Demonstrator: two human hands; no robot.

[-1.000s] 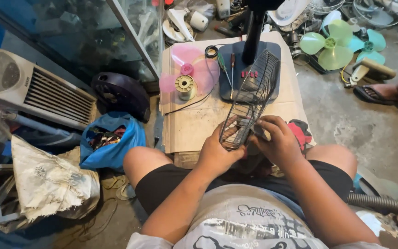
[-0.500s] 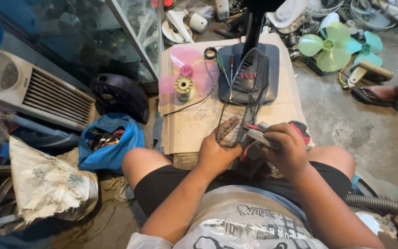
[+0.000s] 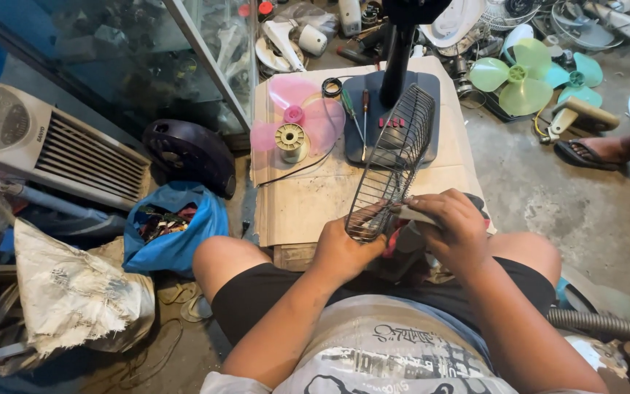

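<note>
The left hand (image 3: 344, 252) gripped the wire fan guard (image 3: 391, 164) by its rim. The right hand (image 3: 450, 226) pinched a small tool. The guard looked light, stiff and springy.

One head-worn view, steeply downward and close over the lap, workshop floor clutter beyond.

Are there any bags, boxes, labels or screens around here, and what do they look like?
Blue plastic bag: on the floor left of the knee, open, colourful scraps inside.
White sack: far left, crumpled, torn edge.
Cardboard sheet: flattened, brown, under the pink fan blade.
Heater panel: far left, white, round dial with a small dark label.
</note>
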